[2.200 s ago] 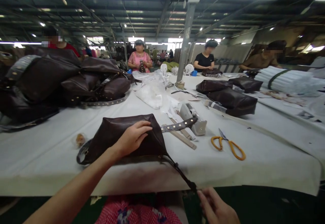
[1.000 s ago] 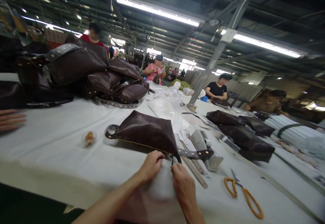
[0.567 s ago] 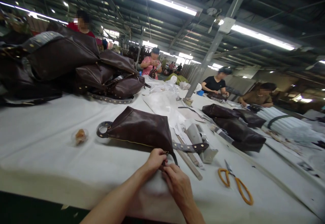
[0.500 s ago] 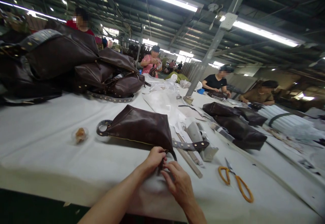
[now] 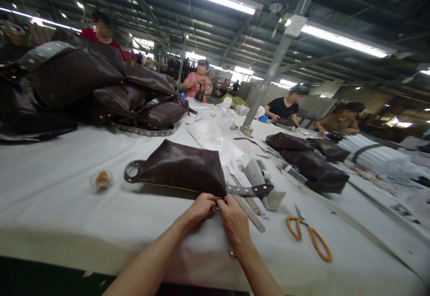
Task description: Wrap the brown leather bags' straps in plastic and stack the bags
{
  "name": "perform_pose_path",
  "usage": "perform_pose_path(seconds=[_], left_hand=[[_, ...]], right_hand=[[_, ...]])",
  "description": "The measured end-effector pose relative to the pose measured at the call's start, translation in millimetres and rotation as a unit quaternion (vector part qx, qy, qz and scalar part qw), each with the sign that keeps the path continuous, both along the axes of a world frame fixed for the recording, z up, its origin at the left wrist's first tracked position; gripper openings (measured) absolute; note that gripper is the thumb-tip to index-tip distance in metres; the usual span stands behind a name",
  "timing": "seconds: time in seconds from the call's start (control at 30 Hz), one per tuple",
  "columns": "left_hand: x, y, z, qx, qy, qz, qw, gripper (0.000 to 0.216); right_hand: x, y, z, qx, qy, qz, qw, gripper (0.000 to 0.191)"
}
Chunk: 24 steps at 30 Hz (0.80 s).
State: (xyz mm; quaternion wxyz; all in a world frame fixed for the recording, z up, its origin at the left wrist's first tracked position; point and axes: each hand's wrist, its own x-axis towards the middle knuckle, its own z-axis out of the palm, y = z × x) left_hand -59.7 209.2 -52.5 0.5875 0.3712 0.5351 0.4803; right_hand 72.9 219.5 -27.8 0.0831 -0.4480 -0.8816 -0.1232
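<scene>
A dark brown leather bag [image 5: 184, 166] lies on its side on the white-covered table, a yellow line along its near lower edge. At its near right corner both hands meet at a small brass fitting [image 5: 219, 199]. My left hand [image 5: 201, 208] pinches there with curled fingers. Close beside it, my right hand [image 5: 234, 220] is closed on the same fitting, its fingertips partly hidden. A plastic-wrapped studded strap [image 5: 248, 190] sticks out to the right of the bag; a looped strap end [image 5: 132, 170] shows at its left. Below my right wrist is a small brass-coloured piece [image 5: 233, 255].
Yellow-handled scissors [image 5: 309, 233] lie at right. A grey tape dispenser [image 5: 260, 175] and flat strips sit behind my right hand. Left is a small wrapped lump [image 5: 101, 181]. Brown bags [image 5: 80, 76] are heaped at far left, more bags [image 5: 309, 166] at right. Several people work beyond.
My right hand has moved up and closed beside the left at the bag's corner. The dark tab that hung there is now covered by the hands. The view has shifted slightly.
</scene>
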Motion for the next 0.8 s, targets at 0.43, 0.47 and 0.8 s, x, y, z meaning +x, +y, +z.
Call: perform_pose_path(seconds=[0.43, 0.47, 0.8], left_hand=[[1, -5, -3.7, 0.035, -0.091, 0.005, 0.995, 0.006], [1, -5, -3.6, 0.036, -0.103, 0.005, 0.994, 0.006], [-19, 2, -4.8, -0.033, -0.236, -0.02, 0.971, 0.018]], right_hand=[[-9, -3, 5.4, -0.035, -0.02, 0.012, 0.999, 0.01], [-11, -3, 8.3, -0.05, -0.023, -0.01, 0.998, 0.011], [-6, -56, -4.4, -0.384, 0.268, -0.02, 0.883, 0.005]])
